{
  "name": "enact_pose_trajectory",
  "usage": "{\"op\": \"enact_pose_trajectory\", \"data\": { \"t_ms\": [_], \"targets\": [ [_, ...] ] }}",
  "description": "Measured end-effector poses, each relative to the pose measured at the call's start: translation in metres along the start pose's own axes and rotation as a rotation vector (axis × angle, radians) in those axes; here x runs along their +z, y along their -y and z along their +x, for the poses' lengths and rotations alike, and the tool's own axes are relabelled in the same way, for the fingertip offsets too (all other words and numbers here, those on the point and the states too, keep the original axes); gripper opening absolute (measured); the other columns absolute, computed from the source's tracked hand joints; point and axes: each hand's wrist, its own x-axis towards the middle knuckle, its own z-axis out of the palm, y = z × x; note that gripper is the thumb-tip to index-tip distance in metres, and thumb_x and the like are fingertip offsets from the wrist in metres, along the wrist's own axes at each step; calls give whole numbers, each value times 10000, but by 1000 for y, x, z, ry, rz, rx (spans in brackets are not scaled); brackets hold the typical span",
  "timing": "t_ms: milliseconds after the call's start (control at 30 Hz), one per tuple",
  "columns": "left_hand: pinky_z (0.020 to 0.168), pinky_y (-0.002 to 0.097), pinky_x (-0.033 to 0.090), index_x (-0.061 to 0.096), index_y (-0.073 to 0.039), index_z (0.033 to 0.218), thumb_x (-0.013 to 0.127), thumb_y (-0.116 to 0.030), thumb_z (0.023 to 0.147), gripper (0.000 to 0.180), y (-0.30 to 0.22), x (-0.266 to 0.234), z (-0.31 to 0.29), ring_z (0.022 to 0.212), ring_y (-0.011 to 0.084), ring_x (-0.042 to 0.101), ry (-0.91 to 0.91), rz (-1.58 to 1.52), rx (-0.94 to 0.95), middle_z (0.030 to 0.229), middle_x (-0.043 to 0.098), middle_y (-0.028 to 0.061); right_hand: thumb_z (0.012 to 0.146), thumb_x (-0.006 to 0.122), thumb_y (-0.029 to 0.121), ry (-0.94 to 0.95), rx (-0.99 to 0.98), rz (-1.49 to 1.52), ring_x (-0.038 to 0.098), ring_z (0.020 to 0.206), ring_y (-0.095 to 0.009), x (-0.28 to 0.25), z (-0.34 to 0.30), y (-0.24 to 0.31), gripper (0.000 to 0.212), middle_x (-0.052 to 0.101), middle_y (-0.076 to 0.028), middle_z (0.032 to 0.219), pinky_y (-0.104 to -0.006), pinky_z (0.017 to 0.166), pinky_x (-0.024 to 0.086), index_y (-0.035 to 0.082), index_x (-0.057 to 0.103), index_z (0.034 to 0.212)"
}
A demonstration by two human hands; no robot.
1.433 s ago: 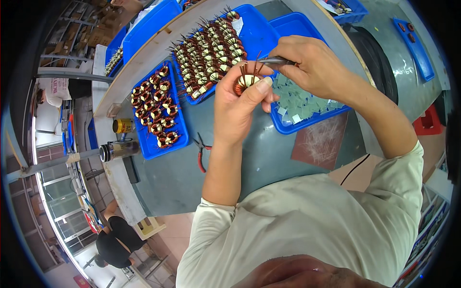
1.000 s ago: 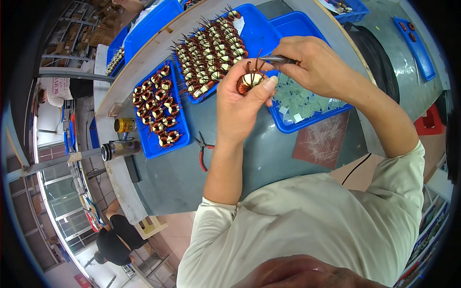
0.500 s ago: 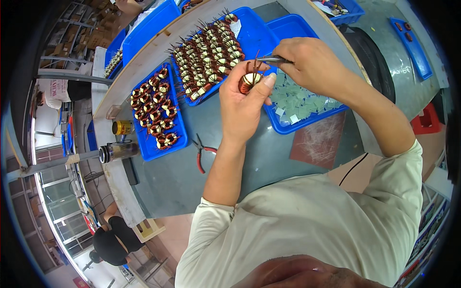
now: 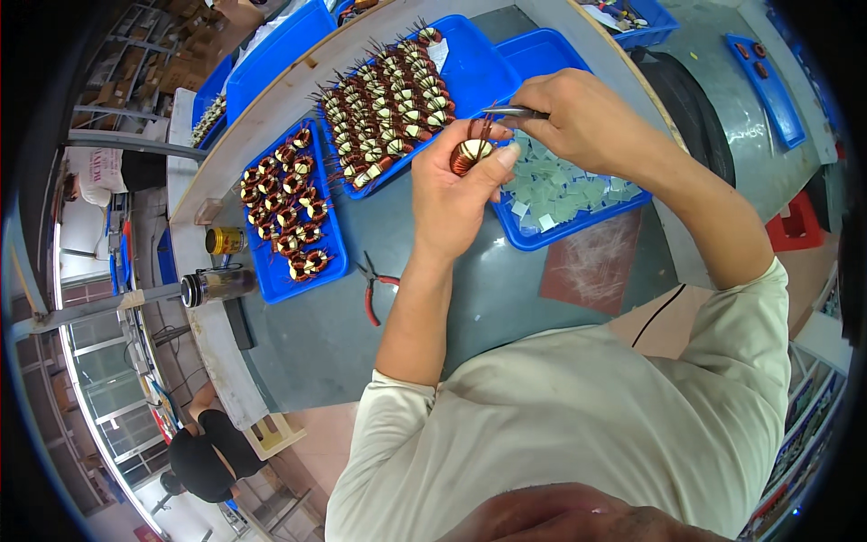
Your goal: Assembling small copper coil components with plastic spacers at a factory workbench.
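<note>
Reddish lettering noted on a white shirt, far left. Yellow can at the table's left side: dark print on label, too small to read.

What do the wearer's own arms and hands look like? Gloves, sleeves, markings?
Left hand and right hand: no gloves, rings or watch visible. Forearms bare, no cables. Loose, pale off-white sleeves end around the elbows, with no markings visible.
</note>
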Motion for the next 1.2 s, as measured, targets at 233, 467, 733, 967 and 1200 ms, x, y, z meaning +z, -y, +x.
{"op": "enact_pose_trajectory", "data": {
  "t_ms": [233,467,733,967,1200],
  "targets": [
    [594,216,508,669,28,1127,739,-131,934,260,-18,-17,0,655,97,648,96,-237,2,800,675,30,944,702,168,1,172,481,591,786,-72,-25,5,17,204,640,4,854,-269,673,458,3,727,1062],
    [719,374,611,569,20,1172,748,-285,952,417,-3,-19,-9,635,129,601,325,-460,-74,826,635,87,930,755,150,131,284,1067,634,835,-105,-18,-3,41,237,692,-29,912,-276,737,523,1,733,1113],
    [714,381,610,611,5,1067,740,-229,946,293,-3,-8,-12,624,150,611,316,-481,-95,806,630,77,914,742,66,-34,74,852,664,804,-142,-18,-10,38,102,701,-67,835,-306,730,534,-30,710,931],
    [593,214,504,666,-11,1029,775,-84,906,180,-20,-22,-3,689,53,612,162,-161,51,871,681,26,899,771,103,4,152,862,641,859,-117,-14,1,32,203,694,-34,911,-281,770,528,-3,745,1069],
    [690,205,498,680,18,1085,798,-73,883,251,-32,-24,-15,782,28,582,66,9,196,969,684,13,920,694,59,-183,-46,250,649,828,-227,-4,4,21,205,664,-115,900,-345,750,519,-19,698,1110]
  ]
}}
